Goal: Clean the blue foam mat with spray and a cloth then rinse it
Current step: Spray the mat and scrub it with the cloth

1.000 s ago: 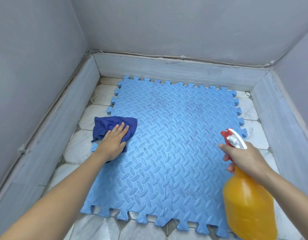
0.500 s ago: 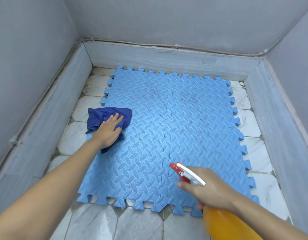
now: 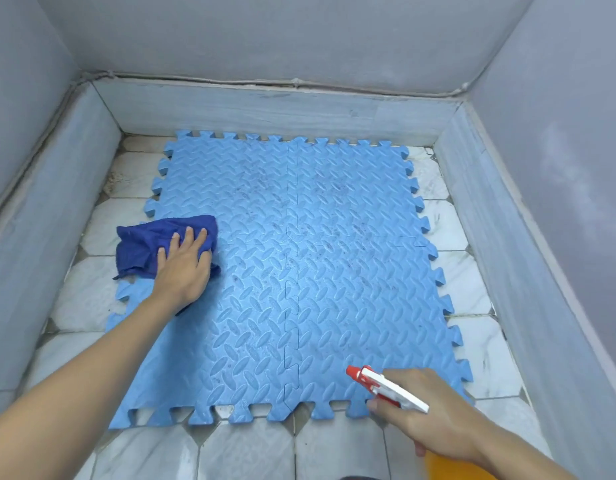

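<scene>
Your left hand still presses the dark blue cloth flat, fingers spread. Your right hand, fingers wrapped around the orange spray bottle, has moved to the blue foam mat's near edge.

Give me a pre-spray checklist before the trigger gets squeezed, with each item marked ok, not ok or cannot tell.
1. Right hand grips the spray bottle: ok.
2. Nozzle points over the blue foam mat: ok.
3. Dark cloth ready under the left hand on the mat's left edge: ok.
4. Mat lies flat on the tiled floor: ok.
5. Dirty specks remain to treat at mat centre: ok.
6. Liquid level in the bottle: cannot tell.
</scene>
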The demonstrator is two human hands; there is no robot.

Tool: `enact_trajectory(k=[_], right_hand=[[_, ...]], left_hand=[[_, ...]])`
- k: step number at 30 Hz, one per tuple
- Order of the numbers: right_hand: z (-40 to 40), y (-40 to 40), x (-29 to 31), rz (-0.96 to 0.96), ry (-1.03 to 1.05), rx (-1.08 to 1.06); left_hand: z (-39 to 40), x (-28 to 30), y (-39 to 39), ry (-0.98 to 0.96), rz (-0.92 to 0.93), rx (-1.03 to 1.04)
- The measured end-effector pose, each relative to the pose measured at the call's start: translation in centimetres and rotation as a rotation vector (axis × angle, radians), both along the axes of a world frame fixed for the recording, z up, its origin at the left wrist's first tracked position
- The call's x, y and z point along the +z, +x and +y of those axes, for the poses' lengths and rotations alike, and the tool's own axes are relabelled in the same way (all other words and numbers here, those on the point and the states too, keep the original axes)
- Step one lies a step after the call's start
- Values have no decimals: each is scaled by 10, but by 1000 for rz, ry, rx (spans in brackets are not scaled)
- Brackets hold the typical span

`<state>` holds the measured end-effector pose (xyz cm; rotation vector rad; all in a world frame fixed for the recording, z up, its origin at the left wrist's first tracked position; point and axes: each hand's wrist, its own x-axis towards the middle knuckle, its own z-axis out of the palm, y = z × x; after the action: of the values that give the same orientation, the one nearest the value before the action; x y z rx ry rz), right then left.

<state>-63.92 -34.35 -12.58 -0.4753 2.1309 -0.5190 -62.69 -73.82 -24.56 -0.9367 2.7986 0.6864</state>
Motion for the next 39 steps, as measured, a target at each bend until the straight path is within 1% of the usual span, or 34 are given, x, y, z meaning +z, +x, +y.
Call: enact_trajectory(k=[5,9,12,15,18,21,23,24,28,33,39], right_hand=[[69,2,13,97,31,-366],[107,12,15,142,30,-565],[114,17,12,162,-1,-701],[115,15,11,200,9,-708],[108,3,18,249,-41,-733],[87,-13,23,241,-107,-745],[68,-24,23,262,-99,-710],[60,-31,23,280,-97,-705],[36,-57,33,294,-168,-737],[12,-78,42,308,-189,-629],[5,-82,37,301,-195,-677]], left_hand=[[41,4,-26,17,63,39],[88,5,-42,33,104,51],[127,2,-55,69,113,-19],[150,0,-69,65,124,-145],[156,-1,-79,37,76,-312],[151,-9,-76,-115,18,-429],[150,-15,-72,-208,17,-420],[150,-16,-72,-224,15,-397],[152,-14,-75,-208,1,-327],[140,-20,-65,-201,9,-238],[134,-18,-63,-199,12,-260]])
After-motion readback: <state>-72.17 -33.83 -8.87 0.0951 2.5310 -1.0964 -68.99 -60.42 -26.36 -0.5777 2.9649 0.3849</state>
